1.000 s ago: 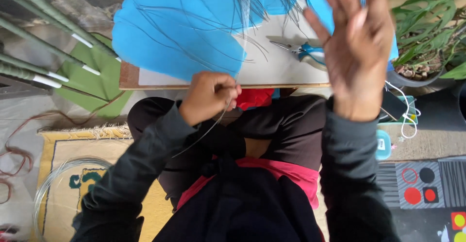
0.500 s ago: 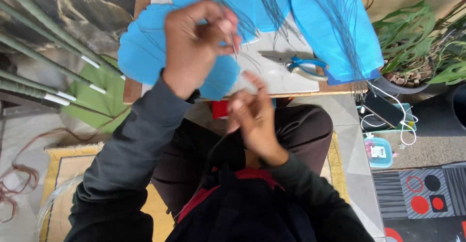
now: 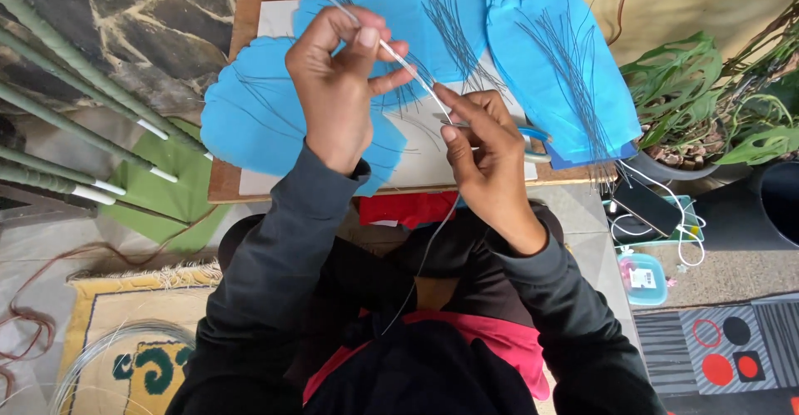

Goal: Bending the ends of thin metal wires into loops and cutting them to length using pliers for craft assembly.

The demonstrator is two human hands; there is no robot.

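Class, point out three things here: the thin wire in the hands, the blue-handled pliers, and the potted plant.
thin wire (image 3: 412, 69), head view, stretch between both hands
blue-handled pliers (image 3: 535, 135), head view, handle
potted plant (image 3: 707, 90), head view, leaves

Small blue pkg w/ white label (image 3: 642, 278); floor, right side.

view: head-worn | faces: straight down onto lap and board (image 3: 223, 183) | range: close | single view

I read this as a home craft spot: floor seating on a rug (image 3: 108, 315), stone wall (image 3: 125, 24), potted plants (image 3: 707, 99), low wooden board (image 3: 241, 182) with blue petal cutouts (image 3: 266, 124).
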